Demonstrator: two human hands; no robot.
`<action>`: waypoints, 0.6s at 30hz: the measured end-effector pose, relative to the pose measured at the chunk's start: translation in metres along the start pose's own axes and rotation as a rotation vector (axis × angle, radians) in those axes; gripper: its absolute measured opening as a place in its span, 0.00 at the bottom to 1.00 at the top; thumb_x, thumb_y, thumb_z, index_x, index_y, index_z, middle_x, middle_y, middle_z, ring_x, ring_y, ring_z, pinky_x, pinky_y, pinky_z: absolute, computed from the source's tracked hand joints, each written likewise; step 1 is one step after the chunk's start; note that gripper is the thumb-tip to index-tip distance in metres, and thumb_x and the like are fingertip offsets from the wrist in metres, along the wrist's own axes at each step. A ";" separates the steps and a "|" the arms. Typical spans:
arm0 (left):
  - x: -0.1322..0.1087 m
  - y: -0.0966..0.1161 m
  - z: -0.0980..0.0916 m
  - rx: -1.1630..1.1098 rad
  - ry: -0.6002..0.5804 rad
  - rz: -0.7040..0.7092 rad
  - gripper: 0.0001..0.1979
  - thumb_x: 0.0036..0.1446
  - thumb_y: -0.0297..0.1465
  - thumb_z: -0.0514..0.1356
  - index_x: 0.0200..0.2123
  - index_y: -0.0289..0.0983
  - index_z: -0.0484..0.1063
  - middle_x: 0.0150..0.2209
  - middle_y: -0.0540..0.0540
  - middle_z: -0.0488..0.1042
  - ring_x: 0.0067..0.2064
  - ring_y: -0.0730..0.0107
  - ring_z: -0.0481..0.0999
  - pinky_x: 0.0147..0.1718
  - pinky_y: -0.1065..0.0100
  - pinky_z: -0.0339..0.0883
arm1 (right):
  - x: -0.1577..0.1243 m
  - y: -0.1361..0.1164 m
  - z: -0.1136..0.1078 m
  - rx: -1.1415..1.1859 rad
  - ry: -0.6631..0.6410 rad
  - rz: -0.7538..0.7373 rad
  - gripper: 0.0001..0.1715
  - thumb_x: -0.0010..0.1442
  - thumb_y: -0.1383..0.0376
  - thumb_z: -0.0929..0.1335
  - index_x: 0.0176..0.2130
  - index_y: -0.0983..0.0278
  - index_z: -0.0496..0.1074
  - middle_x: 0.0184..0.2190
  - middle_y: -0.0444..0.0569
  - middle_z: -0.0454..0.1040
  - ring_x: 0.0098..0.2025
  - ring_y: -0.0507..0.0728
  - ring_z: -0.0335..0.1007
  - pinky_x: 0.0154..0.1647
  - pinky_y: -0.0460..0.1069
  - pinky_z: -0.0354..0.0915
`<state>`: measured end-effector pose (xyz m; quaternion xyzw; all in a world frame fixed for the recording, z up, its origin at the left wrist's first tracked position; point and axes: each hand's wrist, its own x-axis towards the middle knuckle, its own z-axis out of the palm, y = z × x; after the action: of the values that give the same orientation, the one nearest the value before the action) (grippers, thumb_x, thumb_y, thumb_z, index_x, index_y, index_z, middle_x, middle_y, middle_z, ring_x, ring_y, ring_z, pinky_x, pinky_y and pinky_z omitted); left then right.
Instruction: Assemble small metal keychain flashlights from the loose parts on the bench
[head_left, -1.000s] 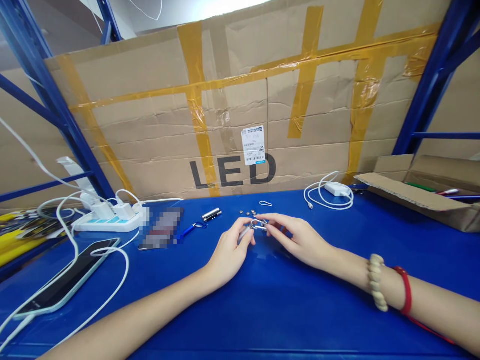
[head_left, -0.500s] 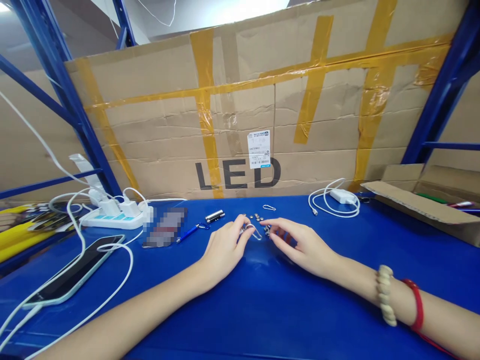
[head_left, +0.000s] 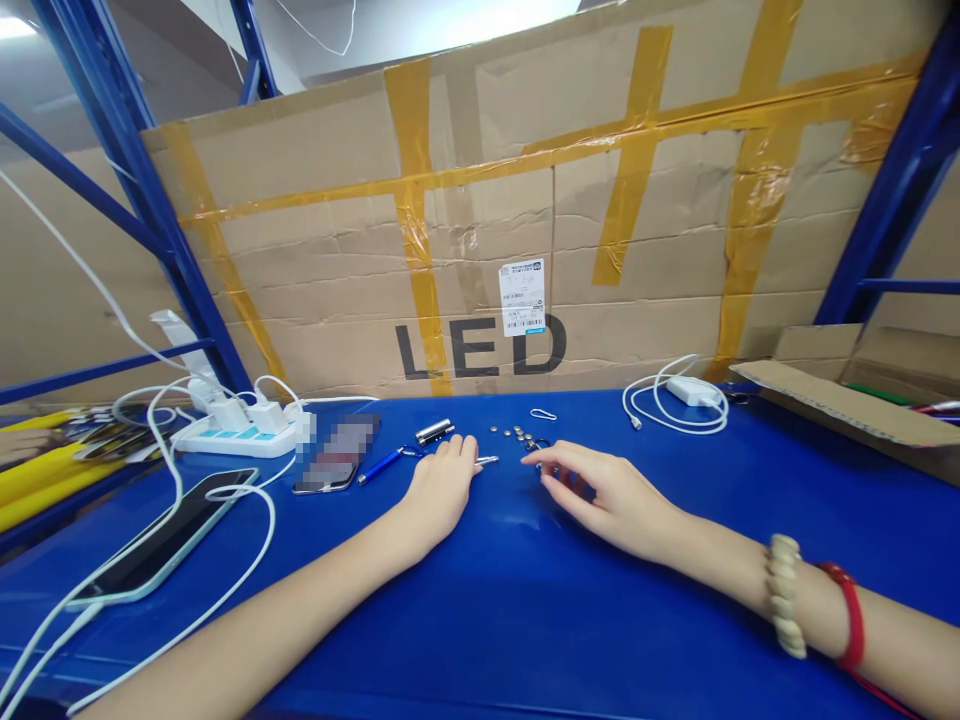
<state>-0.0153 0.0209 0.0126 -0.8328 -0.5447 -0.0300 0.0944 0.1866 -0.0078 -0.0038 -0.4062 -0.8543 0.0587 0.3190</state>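
Observation:
My left hand [head_left: 444,492] rests low over the blue tabletop, palm down, fingers close together. From under its fingertips sticks out a silver wire clip [head_left: 487,460], mostly hidden by the hand. My right hand [head_left: 596,490] hovers to the right with thumb and index finger apart. Just beyond its fingertips is a small dark ring-like piece [head_left: 541,443], partly covered by the hand. Several small round silver discs, like button cells [head_left: 519,434], lie between and behind the hands. A second silver wire clip [head_left: 543,414] lies farther back.
A short silver cylinder [head_left: 435,431], a blue pen-like stick [head_left: 382,466] and two phones, one the mint-edged phone [head_left: 169,540], lie left. A power strip [head_left: 240,436] trails white cables. At right are a white charger [head_left: 694,392] and an open carton [head_left: 847,400]. A large cardboard sheet [head_left: 337,290] stands behind.
My left hand has moved slightly left and turned palm down, lowering the wire clip to the tabletop. My right fingers have come away from the small metal piece. The view shifted a little.

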 end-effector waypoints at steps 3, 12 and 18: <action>0.002 -0.001 0.001 0.086 0.012 0.028 0.12 0.60 0.20 0.46 0.46 0.32 0.63 0.49 0.36 0.67 0.51 0.56 0.67 0.46 0.59 0.62 | 0.000 0.000 0.000 -0.010 -0.007 0.005 0.14 0.61 0.66 0.60 0.46 0.58 0.67 0.36 0.44 0.72 0.27 0.49 0.66 0.30 0.45 0.63; 0.000 -0.005 -0.006 0.192 0.033 0.000 0.22 0.54 0.15 0.50 0.51 0.34 0.61 0.49 0.38 0.69 0.50 0.58 0.68 0.45 0.61 0.63 | -0.001 0.001 0.000 -0.010 -0.022 0.001 0.14 0.62 0.65 0.60 0.46 0.57 0.67 0.36 0.44 0.72 0.29 0.49 0.66 0.30 0.45 0.63; -0.007 -0.009 -0.014 0.202 -0.003 -0.311 0.16 0.58 0.29 0.53 0.48 0.26 0.64 0.46 0.29 0.68 0.48 0.48 0.68 0.39 0.59 0.65 | 0.000 0.004 0.000 -0.021 -0.024 -0.002 0.13 0.62 0.65 0.60 0.46 0.57 0.67 0.37 0.44 0.72 0.30 0.50 0.67 0.30 0.45 0.63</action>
<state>-0.0255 0.0154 0.0265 -0.7248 -0.6673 0.0119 0.1709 0.1890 -0.0051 -0.0050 -0.4081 -0.8589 0.0541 0.3046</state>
